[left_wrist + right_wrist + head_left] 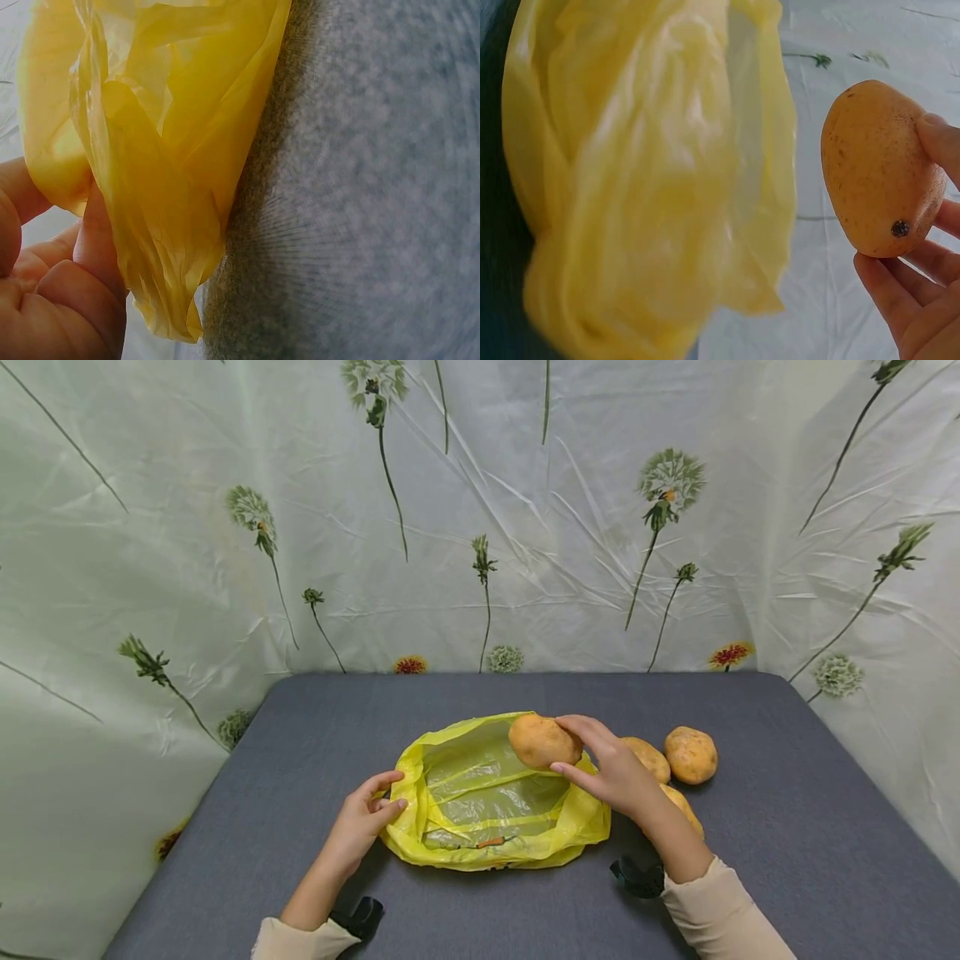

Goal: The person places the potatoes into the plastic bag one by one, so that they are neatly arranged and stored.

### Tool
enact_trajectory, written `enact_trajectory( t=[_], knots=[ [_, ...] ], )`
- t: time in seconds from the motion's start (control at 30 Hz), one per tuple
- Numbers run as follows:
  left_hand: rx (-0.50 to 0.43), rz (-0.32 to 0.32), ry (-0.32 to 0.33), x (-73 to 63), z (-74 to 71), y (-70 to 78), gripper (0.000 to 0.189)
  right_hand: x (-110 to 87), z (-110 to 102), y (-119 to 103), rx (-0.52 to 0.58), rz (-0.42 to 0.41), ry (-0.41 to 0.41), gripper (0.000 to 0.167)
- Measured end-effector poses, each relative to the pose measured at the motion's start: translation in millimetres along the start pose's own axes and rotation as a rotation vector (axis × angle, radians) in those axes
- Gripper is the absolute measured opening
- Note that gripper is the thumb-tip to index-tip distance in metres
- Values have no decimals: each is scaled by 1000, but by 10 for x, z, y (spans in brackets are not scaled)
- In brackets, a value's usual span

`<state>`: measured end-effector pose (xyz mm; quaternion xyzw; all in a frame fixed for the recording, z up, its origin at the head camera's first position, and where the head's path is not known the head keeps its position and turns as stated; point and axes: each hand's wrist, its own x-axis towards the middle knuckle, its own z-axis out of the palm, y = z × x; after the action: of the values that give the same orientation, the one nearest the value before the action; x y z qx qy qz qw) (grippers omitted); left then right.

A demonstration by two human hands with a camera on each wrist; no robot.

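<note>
Both forearms [678,839] forward, right hand [613,774] pinching potato [542,742]

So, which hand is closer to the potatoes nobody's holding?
Right. In the head view, the right hand is just left of the unheld potatoes; the left hand is farther away, pinching the left edge of the yellow bag.

Bag [502,856], translucent yellow, paler where creases shine. Held potato [545,742], golden tan, speckled brown, with one blackish spot; three potatoes [691,755] toward the right edge, likewise golden tan. Surface [225,827], slate grey, finely mottled. Backdrop [442,610] beyond the far edge, pale greenish white, patterned with green-stemmed flower heads [672,483], some red-orange. Sleeves [731,910] at the near edge, cream; wrist straps [637,877], black.
</note>
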<state>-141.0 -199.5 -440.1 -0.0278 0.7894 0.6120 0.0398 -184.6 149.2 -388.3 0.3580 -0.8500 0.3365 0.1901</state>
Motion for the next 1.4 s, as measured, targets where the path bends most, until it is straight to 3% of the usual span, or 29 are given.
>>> enact_trajectory(
  t=[0.33,0.87,1.2,1.4],
  knots=[
    [-3,-6,-3,-9,-3,-1,42,115,290,-69,49,65,-81,57],
    [-13,-10,-13,6,-16,7,43,296,739,-66,106,62,-92,55],
    [-4,-10,5,0,10,17,42,344,950,-110,104,193,-154,55],
    [1,-14,9,1,24,21,42,351,1081,-119,106,257,-98,53]
  ],
)
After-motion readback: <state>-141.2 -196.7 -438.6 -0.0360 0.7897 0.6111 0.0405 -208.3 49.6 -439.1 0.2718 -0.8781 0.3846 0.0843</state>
